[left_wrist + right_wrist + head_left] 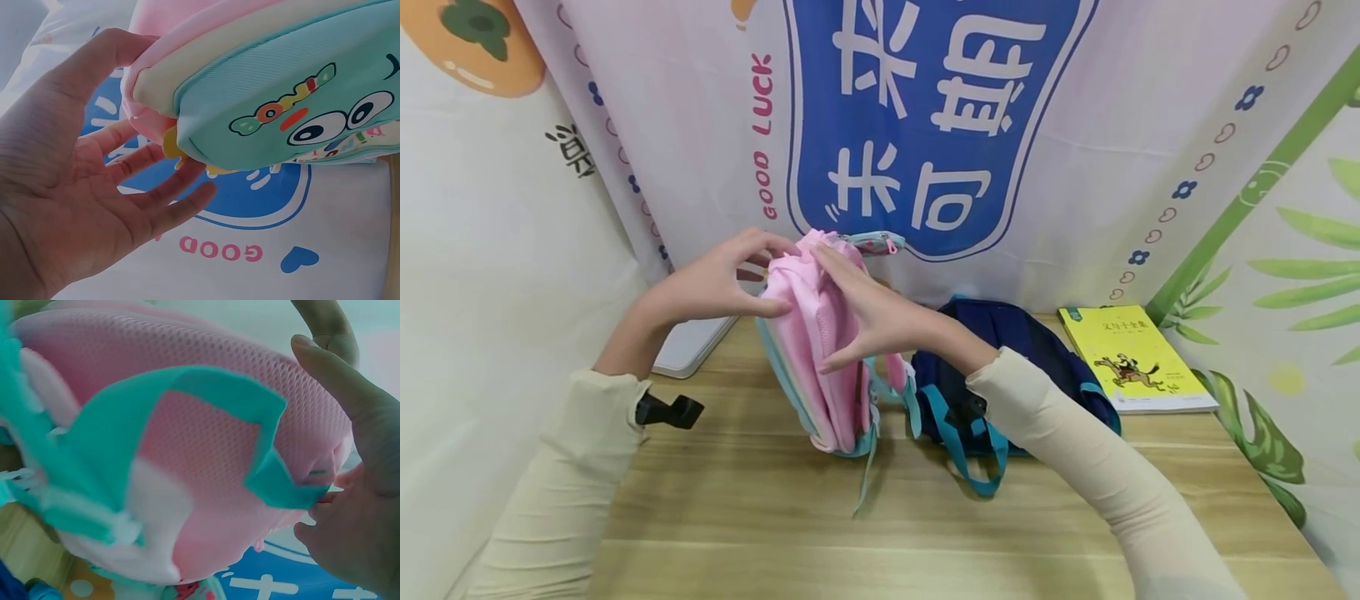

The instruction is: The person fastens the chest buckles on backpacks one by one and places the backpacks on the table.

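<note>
A pink and teal backpack (808, 333) stands upright on the wooden table, its top between the two hands. My left hand (711, 279) is on its left, with spread fingers around the top edge and the thumb against the pink fabric. In the left wrist view, cartoon eyes decorate the teal front (262, 112). On the other side, my right hand (891, 312) rests fairly straight fingers at the top, its thumb extended along the near side. The right wrist view shows pink mesh (206, 431) and a teal strap (119, 437); the backpack hides some right fingertips.
A dark blue backpack (1000, 325) with teal straps lies to the right, under my right forearm. Beyond it is a yellow book (1131, 354). A white flat object (692, 350) sits behind my left wrist. Printed cloth (700, 125) hangs behind the table (760, 517).
</note>
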A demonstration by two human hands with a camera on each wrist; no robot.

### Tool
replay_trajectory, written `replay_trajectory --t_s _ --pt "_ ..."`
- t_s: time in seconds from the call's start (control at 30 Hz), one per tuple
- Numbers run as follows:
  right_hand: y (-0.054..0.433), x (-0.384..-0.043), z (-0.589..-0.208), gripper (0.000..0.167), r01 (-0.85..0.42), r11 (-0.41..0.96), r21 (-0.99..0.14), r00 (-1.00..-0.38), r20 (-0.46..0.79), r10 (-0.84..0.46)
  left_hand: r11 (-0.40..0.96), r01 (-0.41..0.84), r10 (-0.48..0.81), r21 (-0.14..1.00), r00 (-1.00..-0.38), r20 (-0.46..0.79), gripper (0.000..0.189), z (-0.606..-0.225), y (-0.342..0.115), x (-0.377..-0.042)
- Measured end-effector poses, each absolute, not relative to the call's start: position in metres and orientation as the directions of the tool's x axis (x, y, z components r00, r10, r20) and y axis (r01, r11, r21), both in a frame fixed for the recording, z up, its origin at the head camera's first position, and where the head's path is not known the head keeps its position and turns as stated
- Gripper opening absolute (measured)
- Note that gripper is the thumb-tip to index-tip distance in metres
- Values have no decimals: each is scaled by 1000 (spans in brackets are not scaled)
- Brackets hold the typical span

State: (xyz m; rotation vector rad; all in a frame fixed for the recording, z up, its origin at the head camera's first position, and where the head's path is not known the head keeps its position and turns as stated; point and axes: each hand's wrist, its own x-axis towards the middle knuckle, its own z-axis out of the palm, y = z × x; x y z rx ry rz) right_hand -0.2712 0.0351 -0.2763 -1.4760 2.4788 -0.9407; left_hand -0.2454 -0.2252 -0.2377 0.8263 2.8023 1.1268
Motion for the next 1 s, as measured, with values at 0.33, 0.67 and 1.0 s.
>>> replay_trajectory --t_s 0.33,0.67,1.0 --pt "63 -272 -301 131 -705 386 -595 -569 150 -808 608 418 442 674 -885 150 64 -236 -235 -241" --pt "83 -270 -337 132 -654 347 -673 -561 124 -818 600 407 413 689 -895 170 63 -246 -245 -241" --pt "86 -267 -371 135 -647 321 -692 -525 98 -845 585 424 408 691 -891 201 63 -252 -254 -235"
